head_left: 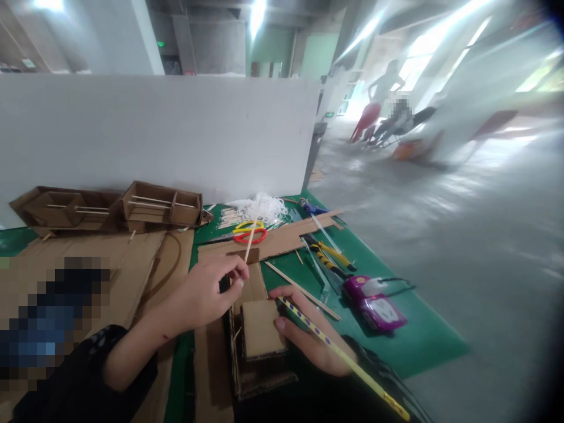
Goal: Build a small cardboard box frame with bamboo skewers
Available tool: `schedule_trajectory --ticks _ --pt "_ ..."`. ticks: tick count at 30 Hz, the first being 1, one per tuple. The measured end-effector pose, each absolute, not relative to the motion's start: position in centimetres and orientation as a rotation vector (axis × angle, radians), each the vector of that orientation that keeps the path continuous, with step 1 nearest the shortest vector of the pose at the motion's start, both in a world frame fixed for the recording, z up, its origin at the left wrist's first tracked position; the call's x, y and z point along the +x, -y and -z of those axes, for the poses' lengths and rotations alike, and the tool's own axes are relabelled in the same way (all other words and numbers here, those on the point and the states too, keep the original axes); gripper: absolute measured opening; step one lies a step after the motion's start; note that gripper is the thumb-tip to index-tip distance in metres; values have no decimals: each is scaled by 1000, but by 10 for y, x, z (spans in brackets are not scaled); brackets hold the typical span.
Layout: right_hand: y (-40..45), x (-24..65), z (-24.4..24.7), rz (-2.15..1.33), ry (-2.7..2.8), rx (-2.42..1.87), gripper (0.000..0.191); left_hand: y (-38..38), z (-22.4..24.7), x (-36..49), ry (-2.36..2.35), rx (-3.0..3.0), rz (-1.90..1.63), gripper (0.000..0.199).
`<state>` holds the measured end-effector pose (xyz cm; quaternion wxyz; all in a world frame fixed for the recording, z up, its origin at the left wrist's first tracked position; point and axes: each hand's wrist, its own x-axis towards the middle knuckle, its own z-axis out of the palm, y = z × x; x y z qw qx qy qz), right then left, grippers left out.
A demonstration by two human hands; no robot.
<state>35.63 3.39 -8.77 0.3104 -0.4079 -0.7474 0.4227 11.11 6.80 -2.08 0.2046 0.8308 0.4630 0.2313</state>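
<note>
My left hand (218,291) pinches a thin wooden stick (251,239) between thumb and fingers; the stick points up and away. Close to my right hand (312,335) is a small cardboard structure (264,329) with a square block on top, and the fingertips of that hand touch the block's right side. A yellow pencil-like rod with purple dots (352,365) lies across my right hand, its far end between thumb and forefinger. Beyond my hands, scissors with red and yellow handles (250,236) rest near a long cardboard strip (286,235).
A long cardboard model (163,205) stands at the back left. White string (264,208), pliers (330,255), a glue gun (312,207) and a purple power socket (374,305) lie on the green table (423,335). A white partition (154,129) rises behind; people are at the far right.
</note>
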Motion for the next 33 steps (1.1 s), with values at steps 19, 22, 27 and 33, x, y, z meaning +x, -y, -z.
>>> schedule_trajectory --ticks 19,22,27,33 --pt "-35 353 91 -1021 1547 -1180 27 -66 9 101 -1295 2177 -558 23" --pt "-36 354 94 -989 1459 -1191 27 -67 5 96 -1356 2244 -501 24" --pt "-43 361 94 -1086 1265 -1193 25 -71 5 82 -1458 2349 -516 28" --pt "-53 374 88 -1347 1238 -1061 18 -65 24 63 -1498 2294 -534 24"
